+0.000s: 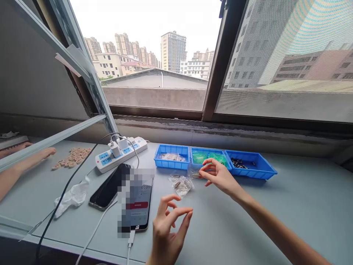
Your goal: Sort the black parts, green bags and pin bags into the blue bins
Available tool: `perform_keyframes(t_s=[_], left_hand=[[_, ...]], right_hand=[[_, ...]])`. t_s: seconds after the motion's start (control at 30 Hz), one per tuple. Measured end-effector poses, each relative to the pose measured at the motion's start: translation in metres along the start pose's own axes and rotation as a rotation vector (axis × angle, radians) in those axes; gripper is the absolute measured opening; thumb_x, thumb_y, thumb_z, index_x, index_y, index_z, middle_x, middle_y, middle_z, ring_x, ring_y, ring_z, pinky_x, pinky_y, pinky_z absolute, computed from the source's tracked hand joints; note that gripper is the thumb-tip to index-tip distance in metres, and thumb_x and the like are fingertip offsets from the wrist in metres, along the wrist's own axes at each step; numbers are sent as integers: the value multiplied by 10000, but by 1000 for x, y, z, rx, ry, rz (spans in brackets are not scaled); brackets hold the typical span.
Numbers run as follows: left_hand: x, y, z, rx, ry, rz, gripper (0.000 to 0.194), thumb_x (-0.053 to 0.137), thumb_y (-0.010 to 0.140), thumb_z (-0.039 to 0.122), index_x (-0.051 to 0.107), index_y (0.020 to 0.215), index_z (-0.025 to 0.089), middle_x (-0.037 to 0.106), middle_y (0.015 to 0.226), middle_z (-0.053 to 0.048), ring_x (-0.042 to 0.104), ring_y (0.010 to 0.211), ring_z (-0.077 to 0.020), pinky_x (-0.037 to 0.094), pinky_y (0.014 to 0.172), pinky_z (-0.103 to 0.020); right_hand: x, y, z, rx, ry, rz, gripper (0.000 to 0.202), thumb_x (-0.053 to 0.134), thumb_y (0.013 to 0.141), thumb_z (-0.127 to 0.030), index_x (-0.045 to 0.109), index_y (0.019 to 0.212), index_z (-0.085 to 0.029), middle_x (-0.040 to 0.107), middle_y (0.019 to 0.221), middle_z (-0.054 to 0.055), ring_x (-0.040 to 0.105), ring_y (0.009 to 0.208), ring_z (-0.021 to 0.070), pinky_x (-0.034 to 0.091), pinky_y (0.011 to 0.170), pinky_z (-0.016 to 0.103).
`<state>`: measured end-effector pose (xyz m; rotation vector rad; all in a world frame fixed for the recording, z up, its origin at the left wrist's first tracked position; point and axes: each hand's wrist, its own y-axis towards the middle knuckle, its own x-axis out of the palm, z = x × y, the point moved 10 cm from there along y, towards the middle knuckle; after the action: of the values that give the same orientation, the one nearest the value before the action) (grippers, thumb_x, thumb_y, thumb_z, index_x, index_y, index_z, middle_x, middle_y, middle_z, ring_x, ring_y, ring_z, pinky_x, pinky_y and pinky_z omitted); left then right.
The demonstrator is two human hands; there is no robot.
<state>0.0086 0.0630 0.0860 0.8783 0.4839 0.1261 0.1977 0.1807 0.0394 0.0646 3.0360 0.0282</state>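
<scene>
My right hand [219,176] pinches a small clear plastic bag [195,173] with slim metal-looking pieces in it, just in front of the blue trays. My left hand [172,224] is raised nearer to me, thumb and index fingertips pressed together; whether anything lies between them is too small to tell. Several clear packets [182,184] lie on the table between the hands. Behind them stand a left blue tray [172,164] with clear packets, a middle blue tray [211,151] with green packets, and a right blue tray [255,171] with small dark parts.
Left of my hands lie a lit phone [142,206], a dark phone [109,189], cables and a crumpled tissue [73,197]. A power strip [121,154] sits behind. Another person's hand [45,154] is near wooden pieces [73,157], beyond a metal frame [63,134].
</scene>
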Motion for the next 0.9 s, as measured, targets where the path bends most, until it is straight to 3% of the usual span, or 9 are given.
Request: perform_keyframes(t_s=[0.2,0.37,0.57,0.67,0.77,0.9], left_hand=[[1,-7,-8,-12,-14,25,131,594,842,123,680,840,222,542,969,-56,557,671,-100,423,411,-168],[1,-6,-8,-12,-5,21,130,602,836,124,685,833,224,553,939,-51,557,658,-98,426,410,-164],[-2,0,-4,-15,2,16,129,606,828,122,693,810,216,567,910,-52,568,662,-104,429,402,-158],[0,-2,-8,-46,-13,9,127,611,832,138,705,818,224,572,910,-47,569,667,-104,424,407,-157],[1,-6,-15,-123,-54,31,168,563,881,185,720,877,246,582,911,-40,566,673,-102,428,432,-164],[1,-9,-18,-156,-67,59,204,522,910,221,724,925,252,599,902,-49,571,674,-110,434,445,-177]], right_hand=[[24,23,-10,-86,-102,-150,169,641,656,-290,706,743,-161,734,772,81,709,723,222,558,439,246],[44,42,-22,-159,-132,-132,212,640,718,-264,733,865,-142,732,987,122,711,865,268,612,527,304],[76,54,-47,-291,-225,-135,327,678,731,-191,703,1052,-134,658,1189,144,681,993,269,576,849,390],[85,52,-55,-334,-277,-172,430,710,711,-187,669,1136,-141,658,1196,151,637,1086,284,527,925,426],[79,43,-60,-386,-332,-172,359,732,683,-176,713,1042,-167,655,1202,141,588,1152,301,456,995,462],[72,16,-61,-505,-518,-230,172,644,780,-182,735,924,-207,722,994,79,673,936,231,512,873,390]])
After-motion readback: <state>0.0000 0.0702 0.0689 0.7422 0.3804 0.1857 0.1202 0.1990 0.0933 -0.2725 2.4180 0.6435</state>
